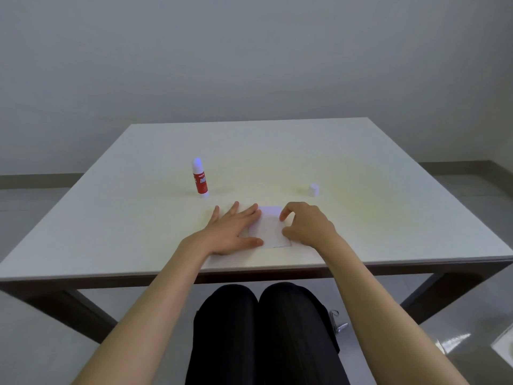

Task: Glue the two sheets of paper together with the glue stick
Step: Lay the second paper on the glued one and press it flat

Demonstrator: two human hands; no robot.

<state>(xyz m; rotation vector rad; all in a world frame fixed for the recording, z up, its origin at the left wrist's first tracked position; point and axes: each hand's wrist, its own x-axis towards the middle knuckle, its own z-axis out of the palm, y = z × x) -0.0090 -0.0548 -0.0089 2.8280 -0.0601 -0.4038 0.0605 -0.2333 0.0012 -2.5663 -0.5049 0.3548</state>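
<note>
White paper (pixel 270 227) lies flat on the white table (pixel 361 162) near its front edge; I cannot tell the two sheets apart. My left hand (pixel 231 232) lies flat with fingers spread, its fingertips and thumb on the paper's left side. My right hand (pixel 306 223) is curled, its fingertips and thumb touching the paper's right edge. The red and white glue stick (pixel 200 177) stands upright and uncapped, behind and left of the paper. Its white cap (pixel 313 189) stands apart at the right.
The table's front edge runs just below the paper. My knees in black trousers (pixel 258 329) are under the table. A grey wall stands behind the table, with grey floor on either side.
</note>
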